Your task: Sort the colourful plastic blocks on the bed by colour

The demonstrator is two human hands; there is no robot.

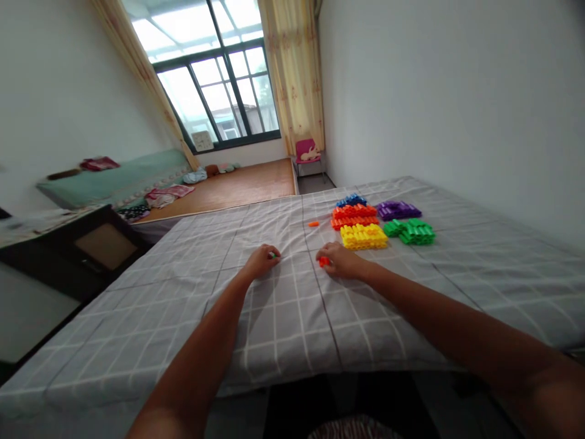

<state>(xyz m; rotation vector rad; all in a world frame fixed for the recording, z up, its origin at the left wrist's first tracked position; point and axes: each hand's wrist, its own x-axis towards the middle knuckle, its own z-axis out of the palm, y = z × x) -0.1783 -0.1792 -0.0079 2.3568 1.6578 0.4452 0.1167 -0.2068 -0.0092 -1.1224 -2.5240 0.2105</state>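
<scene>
My left hand (264, 261) rests low over the grey checked cloth, its fingers closed on a small green piece (273, 255) that mostly hides behind them. In my right hand (337, 259) is a small orange-red plastic piece (324, 261), pinched close to the cloth. A single orange piece (313, 224) lies alone beyond the hands. To the right sit stacked plastic pieces sorted by colour: yellow (364, 237), orange-red (354, 216), blue (351, 200), purple (399, 210) and green (410, 231). The yellow stack is nearest to my right hand.
The grey checked cloth (183, 305) covers a wide bed-like surface with its front edge near my body. A white wall (457, 103) runs along the right. Behind are a brown mat (247, 180), a pink chair (308, 151) and a window; a dark cabinet (100, 256) stands left.
</scene>
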